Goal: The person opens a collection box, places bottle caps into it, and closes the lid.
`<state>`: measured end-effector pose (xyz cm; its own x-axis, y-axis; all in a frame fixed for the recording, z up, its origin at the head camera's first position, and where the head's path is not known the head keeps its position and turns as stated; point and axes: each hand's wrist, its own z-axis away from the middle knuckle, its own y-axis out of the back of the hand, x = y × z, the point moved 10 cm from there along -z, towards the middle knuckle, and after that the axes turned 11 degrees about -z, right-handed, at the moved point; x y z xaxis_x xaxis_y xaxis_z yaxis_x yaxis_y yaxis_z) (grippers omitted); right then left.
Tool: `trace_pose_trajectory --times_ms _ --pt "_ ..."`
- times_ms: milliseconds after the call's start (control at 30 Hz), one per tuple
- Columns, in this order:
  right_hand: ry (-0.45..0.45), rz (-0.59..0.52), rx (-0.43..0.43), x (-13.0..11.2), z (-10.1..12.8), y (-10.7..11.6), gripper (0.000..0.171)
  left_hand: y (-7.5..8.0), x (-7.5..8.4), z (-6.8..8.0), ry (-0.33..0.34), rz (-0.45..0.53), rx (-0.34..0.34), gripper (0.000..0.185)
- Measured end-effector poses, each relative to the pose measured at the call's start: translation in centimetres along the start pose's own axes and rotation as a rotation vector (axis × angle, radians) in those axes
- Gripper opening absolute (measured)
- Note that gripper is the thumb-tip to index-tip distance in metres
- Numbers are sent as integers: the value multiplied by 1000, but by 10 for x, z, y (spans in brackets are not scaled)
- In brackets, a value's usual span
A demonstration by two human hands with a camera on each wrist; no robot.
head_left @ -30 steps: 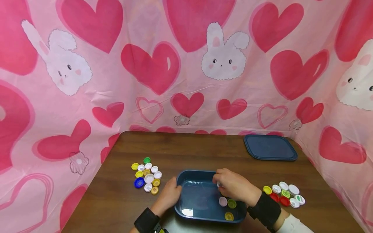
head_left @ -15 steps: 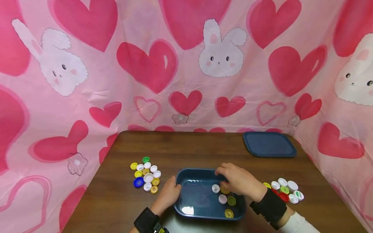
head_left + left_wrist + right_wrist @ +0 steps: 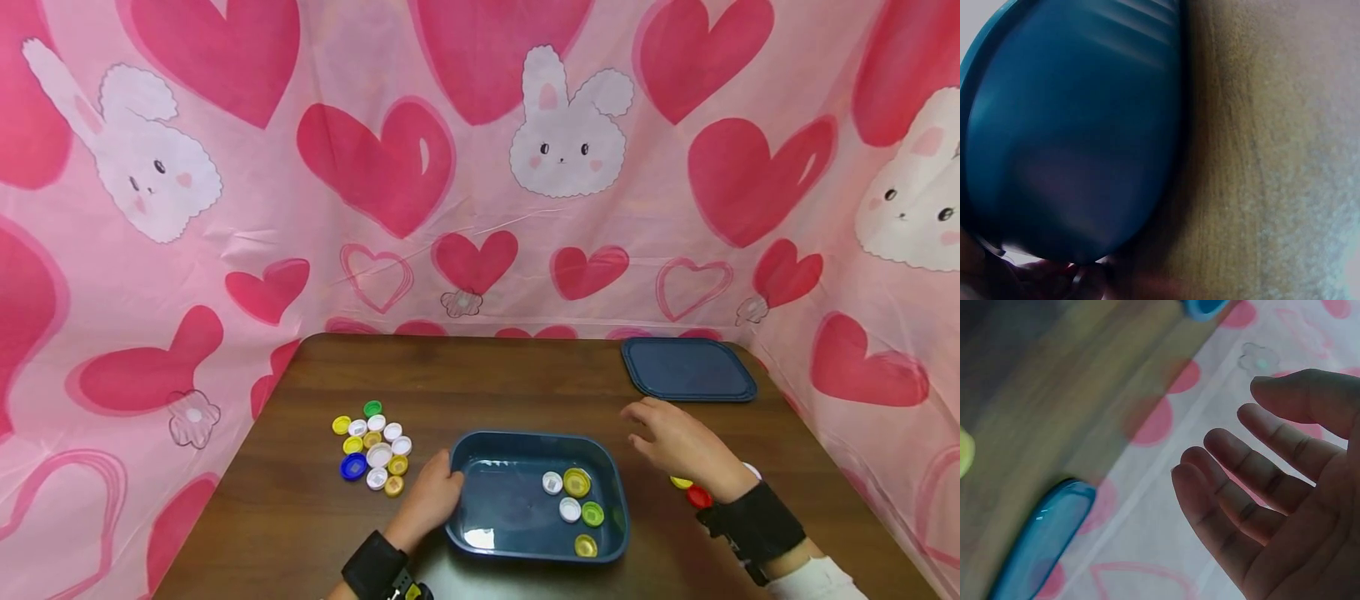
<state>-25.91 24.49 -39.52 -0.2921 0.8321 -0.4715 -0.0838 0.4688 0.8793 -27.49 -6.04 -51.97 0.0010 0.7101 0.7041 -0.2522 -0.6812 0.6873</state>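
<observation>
Table (image 3: 510,383), dark wood, backed by pink cloth (image 3: 420,167) printed with hearts and rabbits. Blue tray (image 3: 525,446) near the front edge at centre, upright, holding five bottle caps (image 3: 573,500) loose toward its right side: two white, two yellow, one green. Matching blue lid (image 3: 688,369) flat at the far right corner, well apart from the tray. Left hand (image 3: 431,496) against the tray's left rim, fingers curled round the wall; blurred blue tray wall (image 3: 1072,137) filling the left wrist view. Right hand (image 3: 678,442) above the table between tray and lid, right of the tray, palm down, grip spread and holding nothing; relaxed, parted fingers (image 3: 1254,487) plain in the right wrist view. Cluster of caps (image 3: 372,447) on the table left of the tray, yellow, white, green and one blue, touching one another. Second group of caps (image 3: 693,492) near the right wrist, mostly hidden by it, yellow and red showing.
</observation>
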Motion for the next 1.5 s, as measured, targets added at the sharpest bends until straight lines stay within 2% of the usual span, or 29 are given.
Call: trace_pose_trajectory --times_ms 267,400,533,667,933,1333,1500 --pt "-8 7 -6 30 15 -5 31 0 -2 0 12 1 -9 39" --pt "-48 18 -16 48 21 -12 33 1 -2 1 10 8 -6 40" --pt "-117 -12 -63 66 29 -24 38 1 -2 2 9 12 -2 41" --pt "-137 -25 -83 78 34 -35 40 2 -2 3 4 7 3 41" --pt "-130 19 -65 91 39 -42 44 2 -2 4 -3 17 3 41" --pt "-141 -1 -93 100 41 -49 44 0 -3 2 6 0 -6 40" --pt "-132 3 -76 100 40 -47 45 -1 -1 1 5 -3 -11 41"
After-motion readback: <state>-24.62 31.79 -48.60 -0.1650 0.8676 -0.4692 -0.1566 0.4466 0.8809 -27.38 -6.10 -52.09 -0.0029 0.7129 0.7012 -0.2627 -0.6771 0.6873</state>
